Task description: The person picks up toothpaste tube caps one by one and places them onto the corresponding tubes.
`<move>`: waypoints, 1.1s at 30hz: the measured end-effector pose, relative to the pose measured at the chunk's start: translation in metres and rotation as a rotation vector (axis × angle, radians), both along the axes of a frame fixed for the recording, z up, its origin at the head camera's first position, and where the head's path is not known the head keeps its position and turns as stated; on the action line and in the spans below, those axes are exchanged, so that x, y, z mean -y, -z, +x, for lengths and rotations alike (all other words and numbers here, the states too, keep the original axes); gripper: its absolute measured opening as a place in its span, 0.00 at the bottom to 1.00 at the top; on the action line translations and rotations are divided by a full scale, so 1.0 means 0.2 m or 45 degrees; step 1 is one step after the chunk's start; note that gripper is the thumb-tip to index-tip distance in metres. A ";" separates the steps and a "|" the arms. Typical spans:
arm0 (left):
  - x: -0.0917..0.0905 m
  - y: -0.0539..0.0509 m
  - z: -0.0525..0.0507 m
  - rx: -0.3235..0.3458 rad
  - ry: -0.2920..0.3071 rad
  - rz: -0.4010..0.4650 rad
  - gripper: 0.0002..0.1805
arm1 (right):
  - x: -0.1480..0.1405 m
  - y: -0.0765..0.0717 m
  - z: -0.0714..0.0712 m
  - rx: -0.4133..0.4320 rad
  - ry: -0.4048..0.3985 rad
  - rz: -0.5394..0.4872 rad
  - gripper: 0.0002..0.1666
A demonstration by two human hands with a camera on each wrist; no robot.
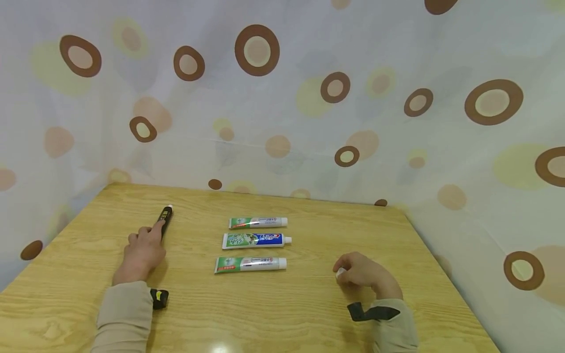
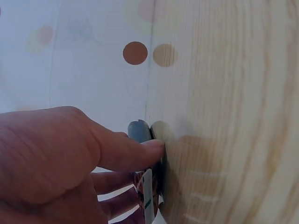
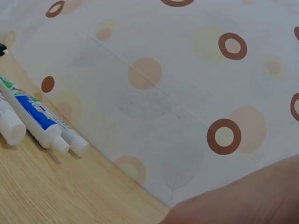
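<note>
My left hand [image 1: 144, 251] grips a slim black tube [image 1: 166, 215] with yellow lettering and a white tip, at the table's left. In the left wrist view, the thumb and fingers hold the tube's dark grey end [image 2: 138, 131] close to the wood. At the right, the fingertips of my right hand [image 1: 362, 270] pinch a small white piece [image 1: 340, 272], mostly hidden, its kind unclear. Between the hands lie a green-and-white toothpaste tube [image 1: 258, 222], a blue-and-green toothpaste tube [image 1: 253, 240] and another green-and-white toothpaste tube [image 1: 251, 264], one behind another, their cap ends pointing right.
A light wooden table [image 1: 300, 314] bears everything. White cloth with brown and pastel circles [image 1: 282, 108] rises behind it and along both sides. Each sleeve carries a black wrist strap, such as the right strap [image 1: 372, 313].
</note>
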State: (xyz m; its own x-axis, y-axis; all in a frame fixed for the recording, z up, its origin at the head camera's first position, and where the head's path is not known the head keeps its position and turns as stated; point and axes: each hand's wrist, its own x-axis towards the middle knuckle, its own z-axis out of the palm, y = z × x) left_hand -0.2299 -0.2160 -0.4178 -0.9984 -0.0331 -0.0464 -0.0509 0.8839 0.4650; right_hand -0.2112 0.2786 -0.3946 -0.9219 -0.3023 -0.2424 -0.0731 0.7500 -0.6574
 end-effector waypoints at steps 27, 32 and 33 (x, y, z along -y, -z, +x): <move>0.00 0.02 -0.06 -0.090 -0.027 0.097 0.28 | 0.01 0.01 -0.01 -0.003 0.024 0.006 0.10; 0.00 0.02 -0.06 -0.121 -0.069 0.137 0.26 | 0.01 0.01 0.00 0.000 0.008 -0.007 0.11; 0.00 0.02 -0.06 -0.128 -0.067 0.144 0.26 | 0.01 0.01 0.00 0.003 0.007 -0.010 0.11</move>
